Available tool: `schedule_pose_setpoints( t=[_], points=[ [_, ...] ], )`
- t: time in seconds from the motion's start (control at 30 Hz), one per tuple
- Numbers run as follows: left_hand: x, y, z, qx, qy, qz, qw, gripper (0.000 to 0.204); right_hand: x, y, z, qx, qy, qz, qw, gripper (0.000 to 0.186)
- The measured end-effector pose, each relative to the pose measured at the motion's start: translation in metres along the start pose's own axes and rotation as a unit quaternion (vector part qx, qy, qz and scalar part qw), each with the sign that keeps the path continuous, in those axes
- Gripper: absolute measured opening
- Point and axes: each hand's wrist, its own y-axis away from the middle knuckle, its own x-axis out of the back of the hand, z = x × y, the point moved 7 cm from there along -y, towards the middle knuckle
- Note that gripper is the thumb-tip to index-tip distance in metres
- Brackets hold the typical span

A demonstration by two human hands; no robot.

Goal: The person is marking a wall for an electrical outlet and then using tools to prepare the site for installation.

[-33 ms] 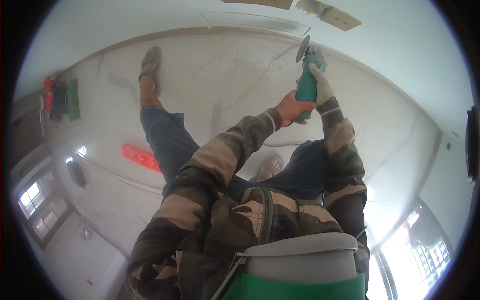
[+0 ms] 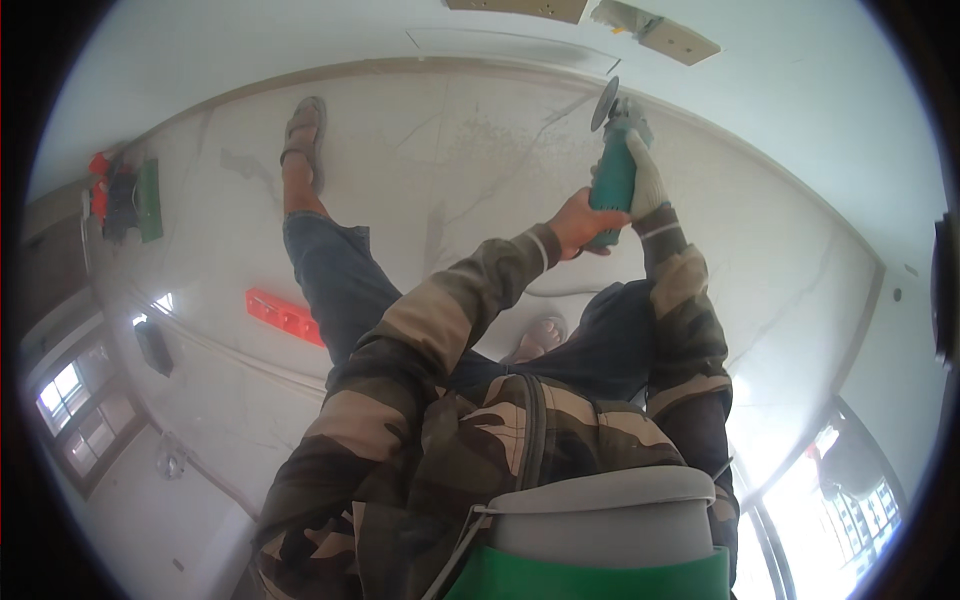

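Observation:
My bare left hand (image 2: 580,222) wraps round the rear body of a teal angle grinder (image 2: 613,190). On its right side my right hand (image 2: 648,182), in a pale work glove, grips the body nearer the head. A thin round disc (image 2: 605,103) stands out at the far left of the grinder's head, close to the foot of the pale wall (image 2: 380,30). I cannot tell whether the disc touches anything. Both forearms, in camouflage sleeves, reach forward between my spread legs.
A red bar with holes (image 2: 284,317) lies on the dusty marbled floor (image 2: 400,180), left of my knee. Cables (image 2: 225,345) run behind it. Red, dark and green items (image 2: 125,198) are at the far left. Wall boxes (image 2: 680,42) sit at the top right.
The grinder and both hands have shifted very slightly toward me. My grip looks the same.

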Motion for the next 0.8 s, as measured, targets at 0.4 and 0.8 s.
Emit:
schedule_pose_setpoints(
  t=[0.4,0.8],
  points=[
    [0.023,0.086,-0.007,-0.020,-0.025,0.046,0.998,0.049,-0.043,0.025,0.073,-0.094,-0.007,-0.075,0.993,0.043],
    [0.122,0.106,-0.017,-0.031,0.193,0.235,0.952,0.032,-0.076,0.052,0.067,0.014,0.286,-0.152,0.946,0.051]
  ],
)
